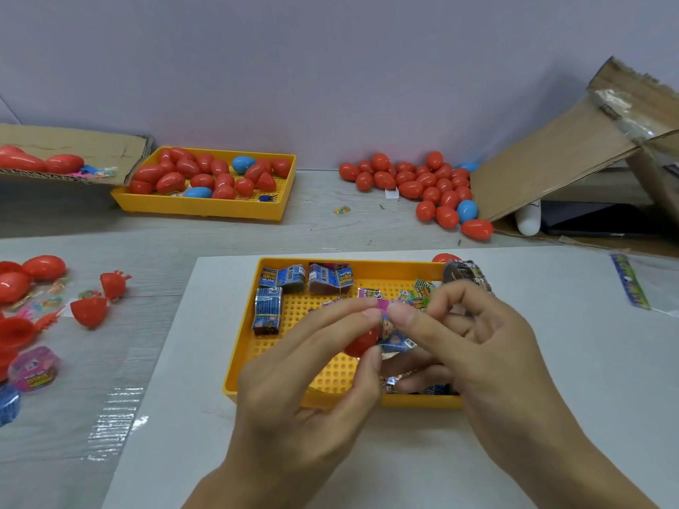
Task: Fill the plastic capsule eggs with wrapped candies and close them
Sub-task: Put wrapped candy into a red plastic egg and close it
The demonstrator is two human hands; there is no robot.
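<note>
My left hand (312, 376) grips a red egg half (362, 341) between thumb and fingers above the near yellow tray (242, 365). My right hand (474, 347) pinches a wrapped candy (391, 334) with a pink and blue wrapper and holds it against the egg half's opening. Both hands meet over the tray's middle. More wrapped candies (283, 279) lie along the tray's far and left sides. Part of the tray's right side is hidden behind my right hand.
A far yellow tray (205, 209) holds several red and blue eggs. A pile of closed eggs (422, 181) lies beside a cardboard box (569, 148) at the right. Open red egg halves (90, 312) and small toys lie at the left. A plastic bag (635, 284) is at the right.
</note>
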